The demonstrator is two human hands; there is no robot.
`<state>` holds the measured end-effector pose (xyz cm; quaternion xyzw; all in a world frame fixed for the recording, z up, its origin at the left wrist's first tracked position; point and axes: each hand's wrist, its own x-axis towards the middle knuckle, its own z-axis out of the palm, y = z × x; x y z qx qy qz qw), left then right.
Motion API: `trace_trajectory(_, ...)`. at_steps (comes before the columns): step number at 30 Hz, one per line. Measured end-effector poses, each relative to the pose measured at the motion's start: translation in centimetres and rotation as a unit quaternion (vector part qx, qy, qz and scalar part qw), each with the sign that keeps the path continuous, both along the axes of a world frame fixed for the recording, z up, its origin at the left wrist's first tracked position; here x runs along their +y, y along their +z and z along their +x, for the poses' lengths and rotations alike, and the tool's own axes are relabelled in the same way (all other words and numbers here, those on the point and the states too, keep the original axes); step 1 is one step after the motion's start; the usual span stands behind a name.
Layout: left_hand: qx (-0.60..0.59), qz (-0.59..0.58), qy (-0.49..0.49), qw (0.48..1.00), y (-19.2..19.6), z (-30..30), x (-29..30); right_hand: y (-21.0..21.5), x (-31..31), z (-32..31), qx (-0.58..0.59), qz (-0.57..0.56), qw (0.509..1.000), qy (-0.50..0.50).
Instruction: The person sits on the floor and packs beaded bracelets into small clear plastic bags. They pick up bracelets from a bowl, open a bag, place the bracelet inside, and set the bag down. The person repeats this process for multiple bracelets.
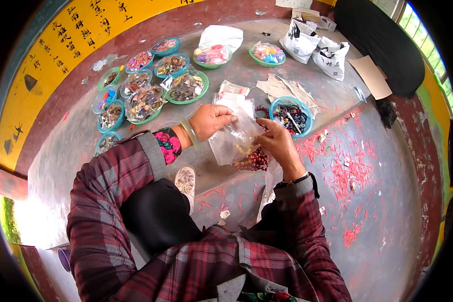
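Bag of thin clear plastic (243,130), mid-view, between left hand (209,122) and right hand (281,144), thumb-and-finger pinch on it in both; round dark-red beads (255,160) at lower edge, inside or behind: can't tell. Probably best: use 2 light pinches, spread edges evenly, avoid tearing.

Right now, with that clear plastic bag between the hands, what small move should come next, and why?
Perhaps gently spread the clear plastic bag a little wider: the left hand and right hand both seem to pinch it, and dark red beads show right by its lower part, but I can't tell whether they are inside or behind it.
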<state>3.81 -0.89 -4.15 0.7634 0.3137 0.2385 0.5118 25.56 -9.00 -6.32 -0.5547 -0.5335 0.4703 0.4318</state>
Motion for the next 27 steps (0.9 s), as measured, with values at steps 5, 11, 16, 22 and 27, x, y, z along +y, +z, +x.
trace_trajectory(5, 0.001, -0.011, 0.013, 1.000, 0.0, -0.1, -0.1, -0.7, 0.2, 0.5, -0.008, -0.014, 1.000, 0.013)
trace_trajectory(11, 0.046, -0.014, 0.052, 0.998, 0.4, -0.2, -0.1, -0.8, 0.0, 0.5, -0.014, 0.004, 1.000, 0.017)
trace_trajectory(16, 0.026, -0.032, 0.059, 0.997, 0.2, -0.1, -0.2, -0.7, 0.0, 0.8, -0.161, 0.045, 0.986, 0.018)
trace_trajectory(22, 0.072, 0.095, 0.009, 0.993, -0.6, 0.2, -0.4, 0.0, -0.1, 0.1, -0.053, 0.133, 0.988, -0.057)
trace_trajectory(27, 0.087, 0.117, -0.036, 0.989, -0.5, 1.2, -1.1, -0.8, -0.4, -1.8, 0.079, -0.017, 0.997, -0.011)
